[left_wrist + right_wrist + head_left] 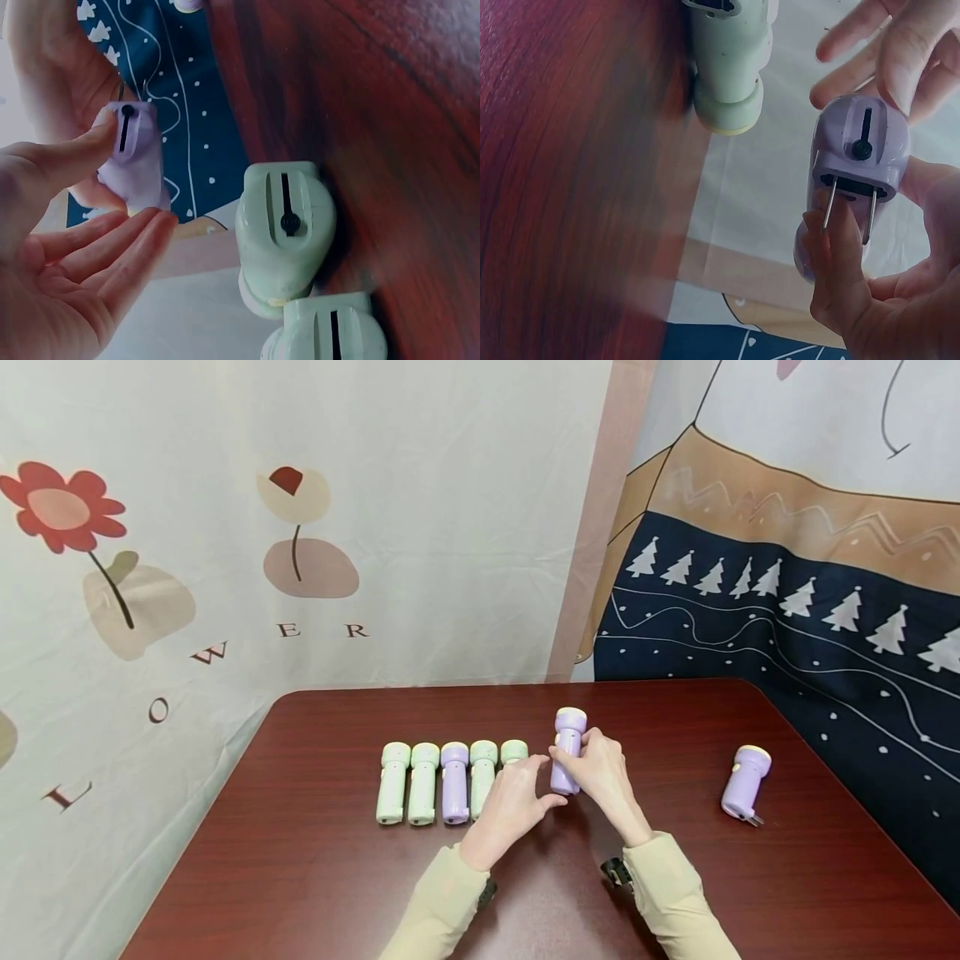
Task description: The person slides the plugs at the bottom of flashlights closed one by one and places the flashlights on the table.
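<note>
One purple flashlight [568, 742], pinched by right hand [604, 770]; left hand [513, 798], fingers apart, perhaps touches it

Hands [71, 296] surround a purple flashlight [140, 171], near two green flashlights [283, 251].

A glossy red-brown wooden table [300, 877] is being backed by a pale cloth [450, 485], on which a red flower [58, 508] and dark letters [356, 631] are being displayed. The cloth is being edged by a pink strip [595, 527]. To the right, a navy band [885, 793] with white trees [888, 631] is being topped by a tan band [810, 531]. Soft light [551, 902] is being reflected by the table.
</note>
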`<state>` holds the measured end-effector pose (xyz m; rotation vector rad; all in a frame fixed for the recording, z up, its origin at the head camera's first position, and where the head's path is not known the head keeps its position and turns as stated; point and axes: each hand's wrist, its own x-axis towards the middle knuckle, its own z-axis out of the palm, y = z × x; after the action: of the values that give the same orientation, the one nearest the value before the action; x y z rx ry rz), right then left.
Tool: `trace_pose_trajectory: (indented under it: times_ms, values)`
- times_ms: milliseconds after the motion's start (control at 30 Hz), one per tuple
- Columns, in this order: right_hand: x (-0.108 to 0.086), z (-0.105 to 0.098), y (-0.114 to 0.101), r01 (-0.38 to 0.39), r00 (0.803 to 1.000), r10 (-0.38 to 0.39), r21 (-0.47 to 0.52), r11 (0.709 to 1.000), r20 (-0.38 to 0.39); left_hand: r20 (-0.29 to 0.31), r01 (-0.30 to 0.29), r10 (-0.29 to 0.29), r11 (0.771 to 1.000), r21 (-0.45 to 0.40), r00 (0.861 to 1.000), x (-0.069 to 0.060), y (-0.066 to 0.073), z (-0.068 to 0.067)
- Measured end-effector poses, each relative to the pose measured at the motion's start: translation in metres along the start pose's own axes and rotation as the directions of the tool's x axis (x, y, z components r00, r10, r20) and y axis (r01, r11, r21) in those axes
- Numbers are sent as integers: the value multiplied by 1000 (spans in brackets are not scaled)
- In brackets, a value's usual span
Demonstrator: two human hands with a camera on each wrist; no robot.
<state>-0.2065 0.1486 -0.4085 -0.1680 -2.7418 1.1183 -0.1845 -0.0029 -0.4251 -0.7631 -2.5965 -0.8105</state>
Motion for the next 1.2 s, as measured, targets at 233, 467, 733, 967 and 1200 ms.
trace_pose_trajectory:
  times_ms: [233, 467, 733, 967, 1200]
  values:
    - [-2, 1, -3, 15, 1000, -15, -6, 1000, -17, -35, 1, -1, 1000, -12, 999, 0, 5, 5]
    - [-4, 1, -5, 21, 999, -21, -18, 1000, -27, -72, 9, -10, 1000, -5, 997, -2, 8, 7]
    - [-6, 2, -6, 22, 1000, -22, -17, 1000, -15, -131, -41, 43, 999, 15, 991, -3, 6, 8]
    - [-7, 4, -5, 30, 999, -31, -26, 999, -29, -143, -56, 60, 998, 34, 988, -3, 5, 9]
    - [-8, 4, -8, 50, 998, -51, -33, 998, -40, -189, -68, 80, 995, 69, 979, -3, 5, 9]
